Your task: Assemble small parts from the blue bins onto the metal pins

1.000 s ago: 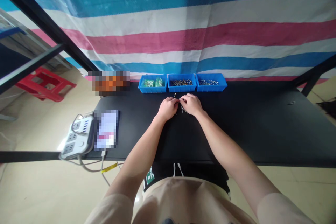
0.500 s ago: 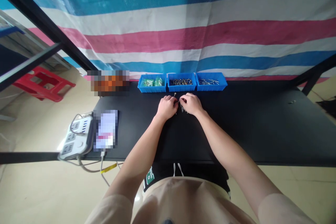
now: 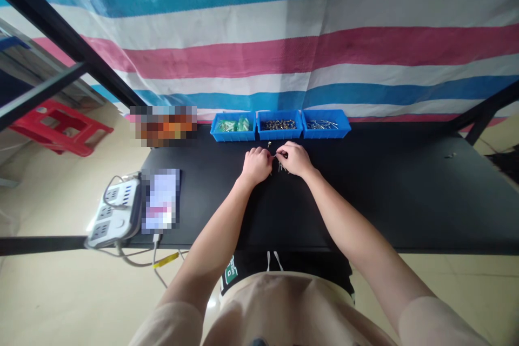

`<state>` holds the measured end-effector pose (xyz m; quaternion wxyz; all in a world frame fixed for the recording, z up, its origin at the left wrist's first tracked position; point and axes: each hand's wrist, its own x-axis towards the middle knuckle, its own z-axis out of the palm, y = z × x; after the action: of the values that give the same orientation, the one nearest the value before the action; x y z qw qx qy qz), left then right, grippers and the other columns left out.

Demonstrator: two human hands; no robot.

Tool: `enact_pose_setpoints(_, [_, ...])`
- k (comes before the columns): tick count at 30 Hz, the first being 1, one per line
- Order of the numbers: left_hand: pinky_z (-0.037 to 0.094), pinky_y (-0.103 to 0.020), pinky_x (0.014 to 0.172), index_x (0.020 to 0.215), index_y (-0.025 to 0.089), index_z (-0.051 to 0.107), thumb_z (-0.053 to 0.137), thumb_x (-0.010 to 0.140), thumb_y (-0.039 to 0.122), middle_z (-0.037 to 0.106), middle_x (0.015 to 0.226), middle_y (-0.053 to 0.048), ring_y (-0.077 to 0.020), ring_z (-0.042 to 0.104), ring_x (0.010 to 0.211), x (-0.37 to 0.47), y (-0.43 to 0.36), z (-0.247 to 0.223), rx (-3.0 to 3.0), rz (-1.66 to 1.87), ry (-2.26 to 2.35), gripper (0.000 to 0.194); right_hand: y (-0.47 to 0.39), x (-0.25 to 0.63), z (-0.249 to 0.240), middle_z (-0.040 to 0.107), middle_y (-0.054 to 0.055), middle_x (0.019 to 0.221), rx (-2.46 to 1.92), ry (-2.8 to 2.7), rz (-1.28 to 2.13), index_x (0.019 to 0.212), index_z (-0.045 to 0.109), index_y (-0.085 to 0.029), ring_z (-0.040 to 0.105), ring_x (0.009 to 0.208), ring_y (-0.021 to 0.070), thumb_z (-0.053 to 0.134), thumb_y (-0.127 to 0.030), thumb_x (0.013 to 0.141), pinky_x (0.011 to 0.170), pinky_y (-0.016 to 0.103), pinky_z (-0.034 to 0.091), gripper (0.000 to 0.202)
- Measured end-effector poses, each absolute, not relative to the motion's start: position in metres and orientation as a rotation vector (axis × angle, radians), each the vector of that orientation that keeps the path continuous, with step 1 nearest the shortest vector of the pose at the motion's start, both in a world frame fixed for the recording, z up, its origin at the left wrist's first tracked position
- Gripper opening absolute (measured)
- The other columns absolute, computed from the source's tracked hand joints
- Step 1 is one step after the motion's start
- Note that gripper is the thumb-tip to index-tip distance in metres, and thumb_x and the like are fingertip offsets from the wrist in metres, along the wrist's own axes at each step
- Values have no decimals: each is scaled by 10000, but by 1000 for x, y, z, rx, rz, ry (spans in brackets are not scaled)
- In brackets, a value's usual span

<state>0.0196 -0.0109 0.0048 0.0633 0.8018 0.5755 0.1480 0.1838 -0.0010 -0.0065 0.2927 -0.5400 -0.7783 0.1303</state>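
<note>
One small thin piece sits between the person's fingertips, a little beyond the middle of the black table. It bridges the narrow gap between the hands, and its long axis seems to slant from 8 o'clock to 2 o'clock, though the fingers cover its ends. The left hand comes in from 8 o'clock with its fingers curled closed at one end; the right hand comes from 3 o'clock, thumb and forefinger pinched narrowly at the other. Neither hand is clearly nearer, as each appears to grip an end; whether the left palm hides anything more, I cannot tell.

Just beside the right hand, at 5 o'clock from the piece, lie some loose screws, partly under its fingers. A single screw is near, at 11 o'clock, apart from both hands.

Farther out, three blue bins stand in a row: the left bin at 10 o'clock with green packets, the middle bin at 12 with small brassy parts, the right bin at 2 with long screws. A power strip is well apart at 8 o'clock.
</note>
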Motion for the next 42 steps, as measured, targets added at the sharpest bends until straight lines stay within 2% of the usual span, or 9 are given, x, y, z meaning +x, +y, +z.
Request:
enact_pose_setpoints(10, [453,-394,817,851,170,629,511,915,245,663,940,-106,-268,593,958,18,-8,6,2337,617,1664,154,6,190,-7,614,1,719,-1251,-1756,685,689,630,-188,536,664,134,614,-249,775,648,263,399,108])
enact_pose_setpoints(14, [455,-389,838,856,161,639,507,920,249,669,930,-103,-256,602,945,17,-7,8,2309,620,1667,171,7,190,-8,628,-1,693,-1173,-1541,800,713,605,-185,555,639,131,622,-331,792,626,261,416,167])
enact_pose_setpoints(17, [452,-387,840,866,156,650,509,922,261,674,937,-104,-258,603,956,19,-9,11,2317,555,1691,185,6,187,-9,696,38,807,-1058,-1385,886,737,554,-192,616,664,135,633,-417,804,647,272,465,248])
enact_pose_setpoints(21, [443,-391,825,894,161,667,513,921,286,671,954,-106,-275,594,978,21,-12,11,2366,456,1721,200,4,181,-8,715,41,792,-981,-1270,917,729,469,-213,602,560,115,651,-511,793,593,266,477,355])
enact_pose_setpoints(24, [435,-404,827,903,167,674,526,913,300,663,962,-108,-286,586,989,22,-13,10,2401,439,1709,199,4,180,-7,687,21,721,-987,-1265,852,766,491,-214,557,522,107,627,-536,813,550,256,451,353])
enact_pose_setpoints(27, [433,-407,830,906,168,672,532,910,313,659,952,-107,-285,584,983,20,-12,9,2399,520,1689,201,4,181,-6,660,14,710,-1038,-1279,786,840,562,-200,588,598,127,626,-542,813,594,270,465,349])
enact_pose_setpoints(33, [456,-355,849,1153,175,612,543,895,252,669,905,-58,-215,595,933,13,-10,11,2301,959,1402,278,2,179,-2,665,-10,672,-1074,-1315,944,961,596,-188,601,599,141,735,-492,717,604,281,470,414])
enact_pose_setpoints(39, [484,-328,804,941,185,691,525,909,251,677,884,-62,-188,618,854,13,-11,11,2210,1096,1163,182,-1,178,3,661,-12,630,-1071,-1310,997,896,593,-186,593,564,136,761,-453,692,567,263,439,375])
enact_pose_setpoints(42, [498,-307,755,1030,178,672,571,887,264,690,904,-63,-174,627,812,13,-10,9,2094,1142,1155,195,-1,178,5,650,-22,608,-1056,-1324,1036,894,593,-189,576,535,126,772,-455,681,550,255,427,385])
